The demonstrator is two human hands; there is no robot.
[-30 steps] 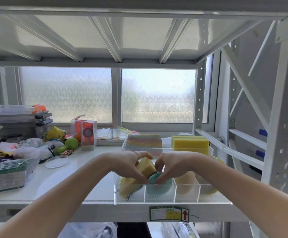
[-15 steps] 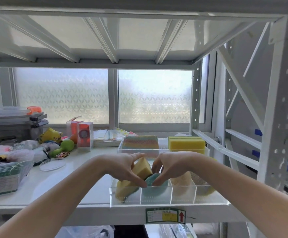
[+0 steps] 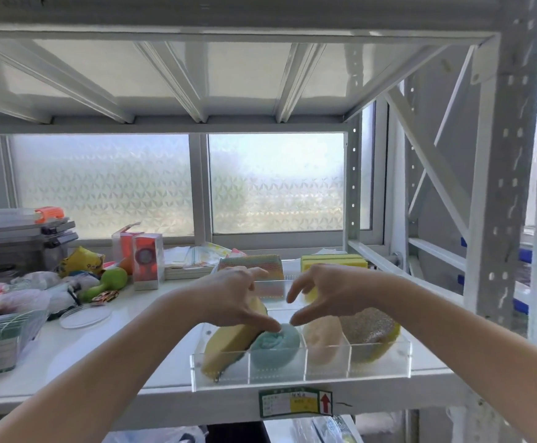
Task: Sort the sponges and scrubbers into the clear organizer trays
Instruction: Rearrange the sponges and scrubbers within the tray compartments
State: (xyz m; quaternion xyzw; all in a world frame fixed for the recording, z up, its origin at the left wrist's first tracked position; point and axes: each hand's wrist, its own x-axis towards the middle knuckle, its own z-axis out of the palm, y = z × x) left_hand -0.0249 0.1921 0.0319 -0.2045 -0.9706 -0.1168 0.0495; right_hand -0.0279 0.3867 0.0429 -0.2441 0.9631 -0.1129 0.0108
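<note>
- The shelf [image 3: 107,362] fills the lower half of the frame, and the clear organizer tray [image 3: 299,377] sits at its front edge, lower centre, long axis running left to right.
- Four items sit one per compartment: yellow sponge [image 3: 225,343] leaning, long axis rising toward upper right; teal scrubber [image 3: 275,345]; pale sponge [image 3: 323,342]; glittery scrubber [image 3: 369,330] at the right end.
- Left hand [image 3: 232,298] rests on the yellow sponge, thumb touching the teal scrubber; fingers loosely spread, gripping nothing.
- Right hand [image 3: 327,292] hovers just above, fingers spread, thumb just over the teal scrubber.
- Judged step: seating the teal scrubber. Next: reach for whatever is still unsorted.
</note>
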